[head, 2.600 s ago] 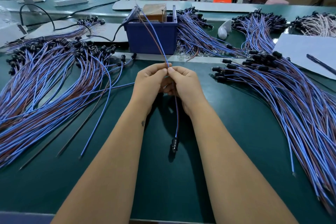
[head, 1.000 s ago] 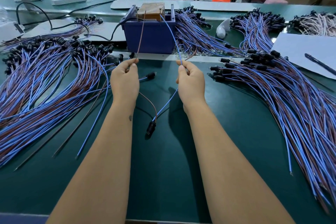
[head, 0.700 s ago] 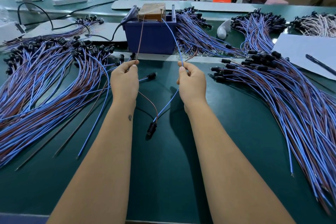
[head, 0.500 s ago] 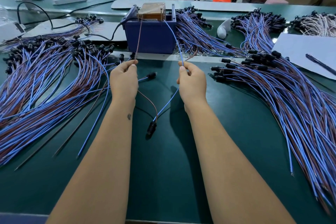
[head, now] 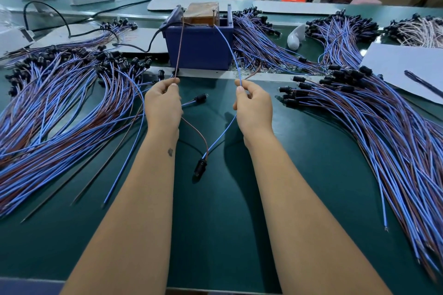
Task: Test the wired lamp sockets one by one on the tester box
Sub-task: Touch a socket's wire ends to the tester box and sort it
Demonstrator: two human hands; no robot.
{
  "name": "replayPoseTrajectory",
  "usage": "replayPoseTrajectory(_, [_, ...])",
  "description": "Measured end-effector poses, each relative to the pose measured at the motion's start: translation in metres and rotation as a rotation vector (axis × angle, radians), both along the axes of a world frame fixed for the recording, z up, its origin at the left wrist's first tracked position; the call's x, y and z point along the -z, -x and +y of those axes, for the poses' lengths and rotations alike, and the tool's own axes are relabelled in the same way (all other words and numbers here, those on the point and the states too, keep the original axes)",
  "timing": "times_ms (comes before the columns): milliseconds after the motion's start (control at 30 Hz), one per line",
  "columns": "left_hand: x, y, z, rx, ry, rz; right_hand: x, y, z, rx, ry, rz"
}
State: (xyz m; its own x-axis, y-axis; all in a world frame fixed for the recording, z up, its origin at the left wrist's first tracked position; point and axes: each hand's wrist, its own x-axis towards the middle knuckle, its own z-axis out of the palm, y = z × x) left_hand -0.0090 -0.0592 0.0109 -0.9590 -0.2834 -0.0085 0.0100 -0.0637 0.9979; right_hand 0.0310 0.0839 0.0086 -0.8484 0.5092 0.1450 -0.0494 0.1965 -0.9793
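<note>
My left hand (head: 163,103) pinches the brown wire (head: 179,45) of one lamp socket, and my right hand (head: 254,105) pinches its blue wire (head: 227,48). Both wires run up to the tester box (head: 199,48), a blue bin holding a wooden block with metal pins on top. The wire tips reach the pins. The black socket (head: 200,166) hangs between my forearms just above the green mat, showing no glow.
A large pile of wired sockets (head: 60,108) fans out on the left, another pile (head: 374,132) on the right. More bundles lie behind the box. White paper with a pen (head: 405,67) sits far right. A loose socket (head: 200,97) lies by my left hand.
Earlier both hands were together holding the two wires side by side. They have since spread apart and brought the wire ends up to the box; over the last second they have stayed still.
</note>
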Motion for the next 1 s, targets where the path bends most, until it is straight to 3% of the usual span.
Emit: replayPoseTrajectory(1000, [-0.001,-0.0025,0.0002,-0.015,-0.02,0.013,-0.0018,0.0004,0.0001,-0.027,-0.008,-0.006])
